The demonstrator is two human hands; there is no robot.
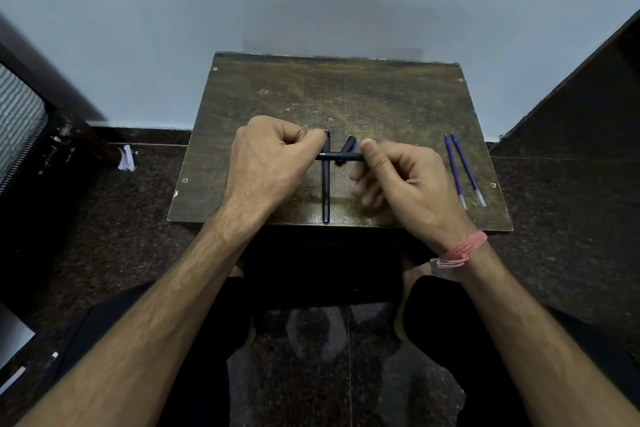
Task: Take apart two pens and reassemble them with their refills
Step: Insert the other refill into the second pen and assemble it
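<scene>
A dark pen (341, 157) is held level above the small wooden table (346, 97). My left hand (270, 163) grips its left end with curled fingers. My right hand (405, 184) pinches its right end between thumb and fingers. Under it a second dark pen (326, 194) lies on the table, pointing from the far side toward me. A short dark cap-like piece (348, 148) lies tilted just behind the held pen. Two blue refills (462, 170) lie side by side on the table's right part.
The table stands against a pale wall, on a dark speckled floor. Dark furniture (588, 107) rises at the right and a dark frame (41, 107) at the left. A scrap of white paper (126, 158) lies on the floor to the left. My knees are under the near edge.
</scene>
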